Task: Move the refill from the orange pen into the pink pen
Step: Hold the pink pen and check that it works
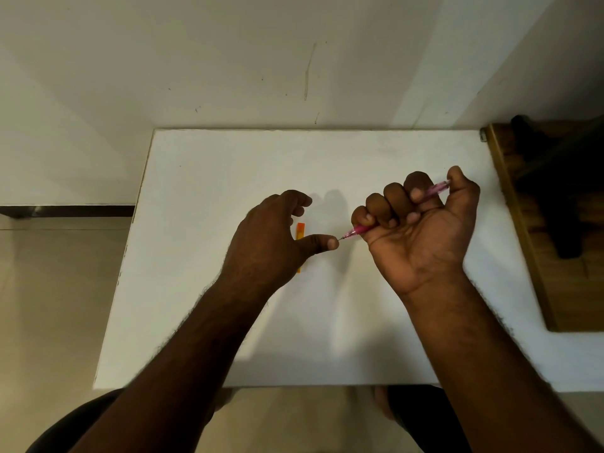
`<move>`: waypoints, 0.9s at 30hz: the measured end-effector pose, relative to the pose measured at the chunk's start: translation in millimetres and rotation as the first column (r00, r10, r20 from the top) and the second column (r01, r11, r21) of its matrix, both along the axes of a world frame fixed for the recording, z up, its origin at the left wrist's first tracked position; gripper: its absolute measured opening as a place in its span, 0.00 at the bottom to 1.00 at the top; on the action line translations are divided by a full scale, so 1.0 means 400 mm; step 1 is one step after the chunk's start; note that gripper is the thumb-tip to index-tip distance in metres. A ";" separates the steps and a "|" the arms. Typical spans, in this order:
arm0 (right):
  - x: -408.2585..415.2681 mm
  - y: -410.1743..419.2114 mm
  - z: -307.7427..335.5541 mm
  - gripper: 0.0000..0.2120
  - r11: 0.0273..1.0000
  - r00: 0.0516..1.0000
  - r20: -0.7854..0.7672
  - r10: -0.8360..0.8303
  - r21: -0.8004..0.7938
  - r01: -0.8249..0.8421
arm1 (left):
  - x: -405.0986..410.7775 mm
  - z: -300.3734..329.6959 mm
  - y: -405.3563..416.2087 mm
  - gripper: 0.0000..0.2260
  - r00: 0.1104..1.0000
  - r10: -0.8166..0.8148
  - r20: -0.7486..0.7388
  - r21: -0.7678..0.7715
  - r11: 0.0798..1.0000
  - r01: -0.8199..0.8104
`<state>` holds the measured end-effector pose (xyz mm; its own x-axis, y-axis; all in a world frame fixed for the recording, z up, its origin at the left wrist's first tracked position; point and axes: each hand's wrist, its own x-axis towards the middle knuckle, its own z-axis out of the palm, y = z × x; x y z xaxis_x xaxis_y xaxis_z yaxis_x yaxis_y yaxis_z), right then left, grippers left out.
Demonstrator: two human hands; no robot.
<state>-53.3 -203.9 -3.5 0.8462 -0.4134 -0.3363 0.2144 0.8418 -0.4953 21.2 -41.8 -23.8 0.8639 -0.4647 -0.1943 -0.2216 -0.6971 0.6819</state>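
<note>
My right hand [421, 223] is closed in a fist around the pink pen [358, 229], palm up. The pen's tip points left and its back end sticks out by my thumb. My left hand [271, 240] hovers over the white table [327, 322] with fingers spread and curled. Its thumb tip touches, or nearly touches, the pink pen's metal tip. The orange pen [300, 231] lies on the table under my left hand, pointing away from me, with most of its length hidden by the thumb and palm.
A wall runs along the table's far edge. A wooden piece of furniture [536, 256] with a dark object on it stands close to the table's right side. The floor lies to the left, and my knees show below the near edge.
</note>
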 end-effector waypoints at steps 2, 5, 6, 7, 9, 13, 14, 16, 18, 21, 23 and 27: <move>0.000 -0.001 0.000 0.24 1.000 1.000 0.000 0.002 -0.002 -0.002 | 0.000 0.001 -0.001 0.34 1.000 -0.001 -0.001 0.000 1.000 0.001; -0.001 -0.003 -0.002 0.24 1.000 1.000 0.013 0.003 0.009 -0.003 | 0.001 0.001 0.000 0.33 1.000 -0.003 -0.001 0.001 1.000 0.003; -0.002 -0.003 -0.003 0.25 1.000 1.000 0.021 0.004 0.014 -0.004 | 0.002 0.000 0.001 0.32 1.000 -0.002 -0.002 0.002 1.000 0.002; -0.004 -0.003 -0.004 0.26 1.000 1.000 0.029 0.003 0.018 -0.004 | 0.003 0.000 0.003 0.32 1.000 -0.001 -0.003 0.003 1.000 0.001; -0.007 -0.007 -0.006 0.26 1.000 0.999 0.038 0.001 0.022 -0.002 | 0.005 -0.002 0.006 0.31 1.000 -0.001 -0.003 0.010 1.000 0.001; -0.009 -0.016 -0.005 0.23 0.999 0.998 0.059 -0.006 0.054 0.003 | 0.010 -0.005 0.014 0.25 1.000 -0.003 0.013 0.027 1.000 0.002; -0.008 -0.018 -0.005 0.23 0.998 0.998 0.065 -0.009 0.065 0.005 | 0.012 -0.005 0.016 0.24 1.000 -0.003 0.018 0.031 1.000 0.002; -0.008 -0.020 -0.006 0.24 0.997 0.997 0.071 -0.005 0.080 0.000 | 0.015 -0.007 0.021 0.22 1.000 -0.005 0.024 0.044 0.999 0.004; -0.006 -0.021 -0.008 0.25 0.994 0.997 0.070 0.020 0.103 -0.027 | 0.018 -0.007 0.026 0.21 1.000 -0.007 0.028 0.063 0.998 0.005; -0.003 -0.020 -0.012 0.19 0.993 0.999 0.041 0.021 0.118 -0.026 | 0.021 -0.008 0.031 0.18 0.999 -0.014 0.028 0.090 0.996 0.012; 0.000 -0.022 -0.013 0.15 0.995 1.000 0.008 -0.028 0.098 0.027 | 0.025 -0.009 0.034 0.16 0.999 -0.015 0.036 0.113 0.994 0.011; 0.005 -0.033 -0.007 0.10 0.990 0.989 -0.096 -0.115 0.065 0.122 | 0.034 -0.010 0.044 0.13 0.999 0.011 0.043 0.147 0.989 -0.017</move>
